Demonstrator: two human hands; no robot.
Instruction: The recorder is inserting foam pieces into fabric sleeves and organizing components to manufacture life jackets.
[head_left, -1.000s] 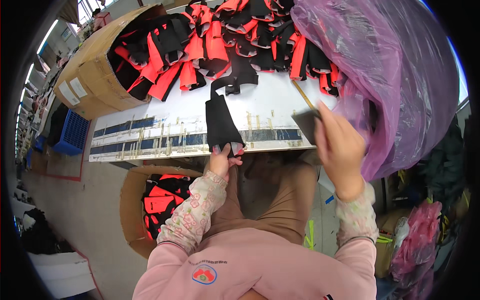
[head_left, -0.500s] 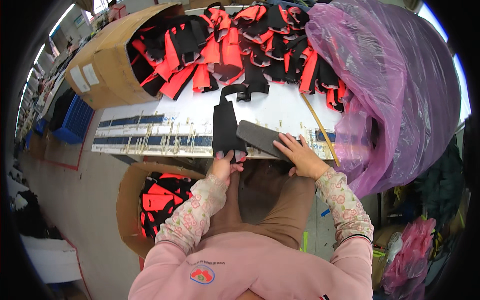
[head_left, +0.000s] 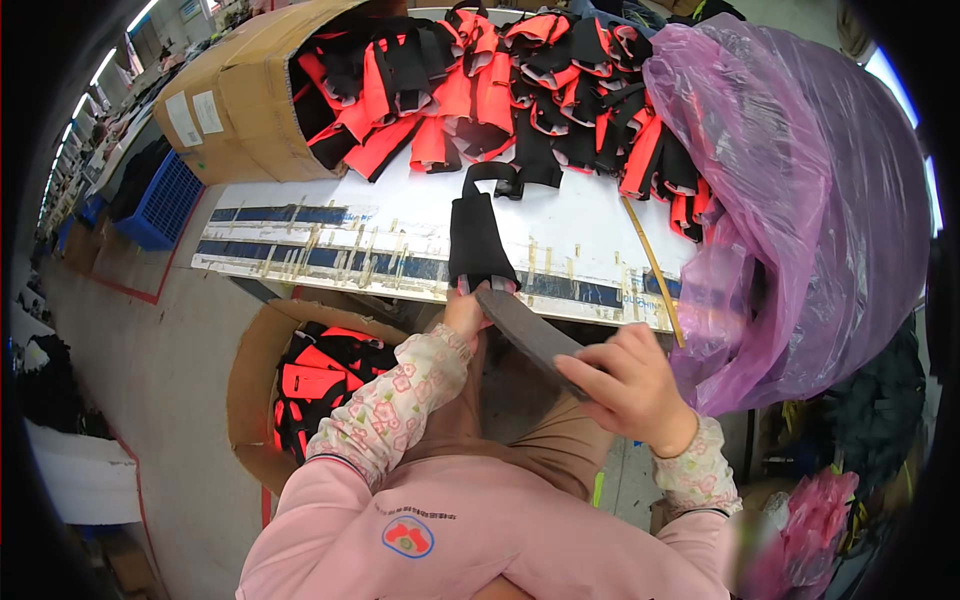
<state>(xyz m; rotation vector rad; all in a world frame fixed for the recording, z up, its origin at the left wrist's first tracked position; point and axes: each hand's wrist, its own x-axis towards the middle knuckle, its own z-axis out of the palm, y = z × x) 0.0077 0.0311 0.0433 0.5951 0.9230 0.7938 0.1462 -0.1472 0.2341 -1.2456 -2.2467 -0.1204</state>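
A black fabric sleeve [head_left: 478, 238] with a strap at its far end lies across the table's near edge, its mouth toward me. My left hand [head_left: 465, 314] is closed at that mouth, fingers partly hidden under the fabric. A flat dark grey foam pad [head_left: 532, 332] slants from the sleeve's mouth down to the right. Its far end is beside my left fingers; I cannot tell whether it is inside the sleeve. My right hand [head_left: 640, 388] pinches the pad's near end between thumb and fingers, off the table's edge.
Black and bright orange fabric pieces [head_left: 490, 90] heap along the table's [head_left: 400, 215] back, spilling from a cardboard box [head_left: 245, 120]. A big purple plastic bag [head_left: 790, 200] bulges at right, beside a thin yellow stick [head_left: 652, 268]. Below left, an open carton [head_left: 252, 385] holds similar pieces.
My right hand has lifted the foam pad off the table and drawn it nearer, changing from a flat hand on it to a pinch. The pad's far end now meets the sleeve's mouth.
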